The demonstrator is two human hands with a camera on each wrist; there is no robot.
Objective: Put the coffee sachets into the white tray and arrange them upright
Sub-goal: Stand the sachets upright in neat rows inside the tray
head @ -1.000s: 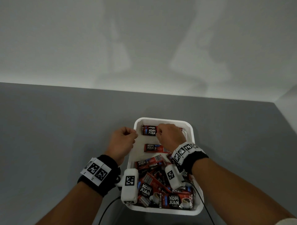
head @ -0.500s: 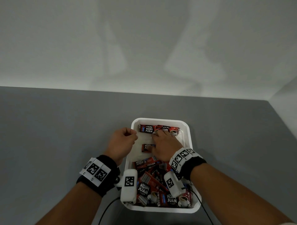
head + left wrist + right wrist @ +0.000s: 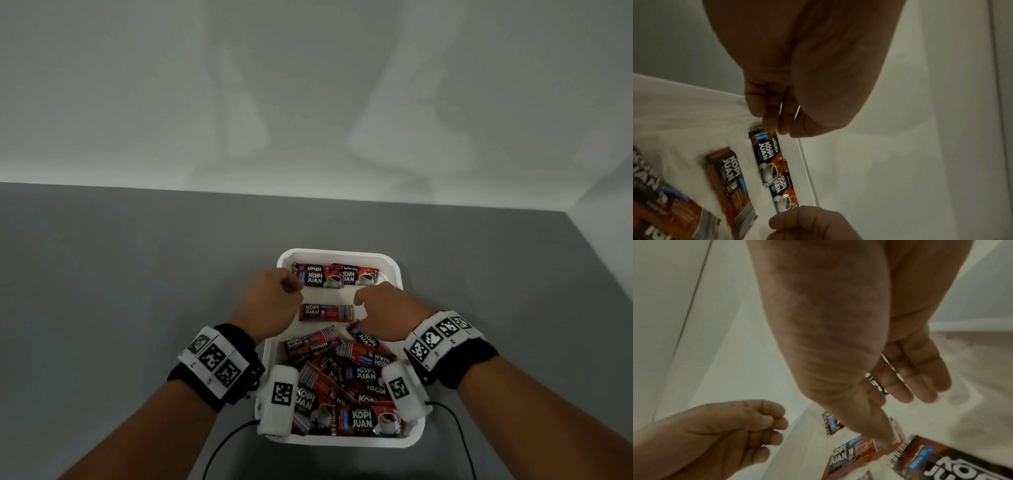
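The white tray (image 3: 394, 270) sits on the grey table. A few red-and-black Kopi Juan sachets (image 3: 335, 277) stand on edge against its far wall, and they also show in the left wrist view (image 3: 768, 159). One sachet (image 3: 325, 312) lies flat mid-tray. Several more lie in a loose pile (image 3: 349, 383) at the near end. My left hand (image 3: 291, 284) hovers over the tray's left rim with curled fingers (image 3: 777, 120) beside the left end of the upright sachets, holding nothing. My right hand (image 3: 370, 305) is relaxed over the tray, its thumb (image 3: 884, 439) pointing down at the flat sachet (image 3: 855, 451).
The grey table (image 3: 137, 308) spreads out left and right of the tray. A white wall runs behind it and another closes the right side. Black cables (image 3: 226, 445) trail from the wrist cameras at the near edge.
My right hand has drawn back from the upright sachets at the far wall to just right of the flat sachet, leaving them uncovered. The left hand has barely moved.
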